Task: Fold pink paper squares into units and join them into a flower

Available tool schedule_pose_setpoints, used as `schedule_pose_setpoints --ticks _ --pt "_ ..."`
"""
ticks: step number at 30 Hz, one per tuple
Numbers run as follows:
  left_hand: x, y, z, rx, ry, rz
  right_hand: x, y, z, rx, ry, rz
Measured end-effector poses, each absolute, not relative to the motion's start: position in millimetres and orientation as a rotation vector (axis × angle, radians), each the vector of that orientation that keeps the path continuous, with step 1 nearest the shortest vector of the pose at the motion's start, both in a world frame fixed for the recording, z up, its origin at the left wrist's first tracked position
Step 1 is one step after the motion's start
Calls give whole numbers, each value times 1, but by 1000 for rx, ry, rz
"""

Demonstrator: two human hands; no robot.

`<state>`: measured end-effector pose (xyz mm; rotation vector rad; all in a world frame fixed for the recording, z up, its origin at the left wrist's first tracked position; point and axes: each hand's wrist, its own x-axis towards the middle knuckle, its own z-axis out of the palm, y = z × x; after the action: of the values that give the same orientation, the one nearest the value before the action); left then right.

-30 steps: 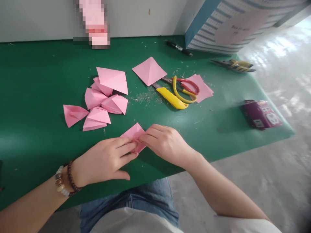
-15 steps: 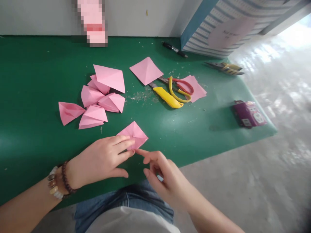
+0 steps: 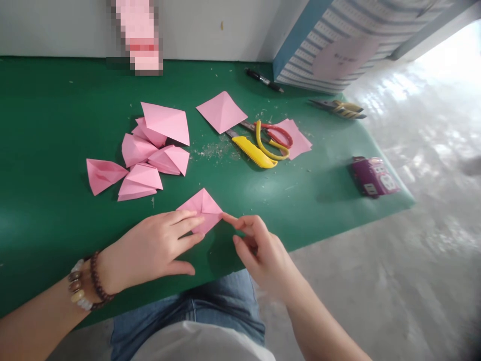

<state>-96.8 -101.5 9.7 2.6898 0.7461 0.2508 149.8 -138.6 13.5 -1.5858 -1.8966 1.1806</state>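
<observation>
Hands close together near the front edge of the green worktop (image 3: 45,125). Left hand (image 3: 148,245) flat, fingers spread, tips resting on the lower left of a folded pink paper square (image 3: 201,210), beaded bracelets (image 3: 80,283) at the wrist. Right hand (image 3: 261,248) narrow, fingers curled, forefinger at the square's right corner; any grip there cannot be told. Farther back, folded pink paper pieces (image 3: 150,150) cluster left of centre. Yellow utility knife (image 3: 252,152) lies just beside red-and-yellow scissors (image 3: 274,138). Purple box (image 3: 372,176) near the right edge.
</observation>
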Motion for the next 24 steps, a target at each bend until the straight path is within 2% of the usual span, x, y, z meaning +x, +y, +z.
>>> schedule_pose_setpoints --ticks 6,11,15,20,24 --pt "-97 -102 10 2638 750 270 155 -139 14 -1510 -1779 1144" --pt "-98 -102 10 2619 756 220 149 -142 13 -1516 -1938 1167" --pt "-99 -100 10 2584 757 223 150 -133 9 -1557 -1991 868" --pt "-99 -99 13 2518 801 240 135 -116 -1 -1335 -2320 401" --pt "-97 -100 14 2528 808 220 122 -113 -8 -1309 -2450 215"
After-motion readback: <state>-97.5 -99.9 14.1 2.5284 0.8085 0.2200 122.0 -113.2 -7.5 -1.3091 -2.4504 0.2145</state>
